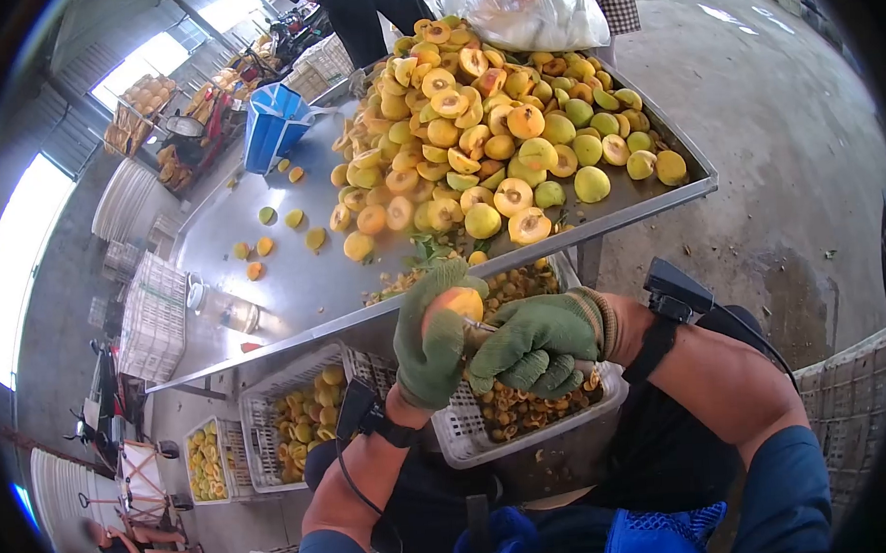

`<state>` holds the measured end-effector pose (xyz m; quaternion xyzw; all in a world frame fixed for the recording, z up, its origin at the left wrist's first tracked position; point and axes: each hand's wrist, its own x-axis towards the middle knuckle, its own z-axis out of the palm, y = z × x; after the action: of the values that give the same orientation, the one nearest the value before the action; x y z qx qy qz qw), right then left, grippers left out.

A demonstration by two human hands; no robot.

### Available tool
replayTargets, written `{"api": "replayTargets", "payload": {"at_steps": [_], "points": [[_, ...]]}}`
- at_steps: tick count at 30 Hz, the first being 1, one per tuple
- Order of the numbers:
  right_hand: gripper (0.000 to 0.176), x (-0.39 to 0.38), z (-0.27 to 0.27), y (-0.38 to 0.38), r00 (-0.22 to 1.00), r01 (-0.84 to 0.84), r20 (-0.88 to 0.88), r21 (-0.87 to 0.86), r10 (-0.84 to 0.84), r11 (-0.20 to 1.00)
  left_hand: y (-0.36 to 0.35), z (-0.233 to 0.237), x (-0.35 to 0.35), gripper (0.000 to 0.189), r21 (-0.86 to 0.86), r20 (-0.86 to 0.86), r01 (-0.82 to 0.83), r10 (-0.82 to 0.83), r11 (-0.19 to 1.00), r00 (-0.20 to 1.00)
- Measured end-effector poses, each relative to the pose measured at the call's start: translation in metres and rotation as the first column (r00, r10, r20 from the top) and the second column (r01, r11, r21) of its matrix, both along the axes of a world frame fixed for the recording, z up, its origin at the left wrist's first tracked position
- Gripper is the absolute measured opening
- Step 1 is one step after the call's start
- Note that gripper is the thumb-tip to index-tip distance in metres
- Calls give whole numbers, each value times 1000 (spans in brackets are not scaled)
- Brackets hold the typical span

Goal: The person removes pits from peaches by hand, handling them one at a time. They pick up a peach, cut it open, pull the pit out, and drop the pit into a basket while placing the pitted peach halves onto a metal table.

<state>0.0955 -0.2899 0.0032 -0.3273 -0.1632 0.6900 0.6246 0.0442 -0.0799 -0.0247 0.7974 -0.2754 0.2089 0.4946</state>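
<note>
My left hand (434, 339), in a green work glove, is closed around a yellow-orange peach (456, 304). My right hand (539, 344), gloved the same way, grips a thin metal pitting tool (480, 325) whose shaft points at the peach; its handle is hidden in the fist, and the tip's contact is hard to make out. Both hands are over a white plastic crate (462, 446) of brown pits and scraps. Just beyond them, a large pile of halved peaches (445, 131) covers much of a metal table (311, 248).
A blue carton (277, 125) and a clear jar (226, 306) stand on the table's left part. Crates of peaches (261, 426) sit on the floor at left. Behind the pile are a plastic bag (529, 12) and people's legs. Another crate (856, 405) stands at right.
</note>
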Motion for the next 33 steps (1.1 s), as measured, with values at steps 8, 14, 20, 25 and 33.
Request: {"api": "replayTargets", "payload": {"at_steps": [8, 14, 20, 25, 33], "points": [[18, -1, 17, -2, 984, 117, 144, -79, -105, 990, 1, 14, -1, 44, -226, -283, 33, -98, 974, 954], [21, -2, 19, -3, 958, 68, 280, -14, -61, 998, -2, 9, -2, 52, -202, -190, -27, -12, 979, 982], [22, -7, 39, 0, 742, 212, 669, -292, 41, 933, -8, 20, 0, 38, -177, -267, -89, 39, 980, 963], [24, -6, 18, 3, 502, 259, 863, -86, -58, 962, -9, 36, 2, 31, -49, -231, -61, 48, 997, 972], [20, -4, 15, 4, 37, 333, 999, 5, -18, 943, -14, 42, 5, 30, -9, -273, -79, 73, 997, 959]]}}
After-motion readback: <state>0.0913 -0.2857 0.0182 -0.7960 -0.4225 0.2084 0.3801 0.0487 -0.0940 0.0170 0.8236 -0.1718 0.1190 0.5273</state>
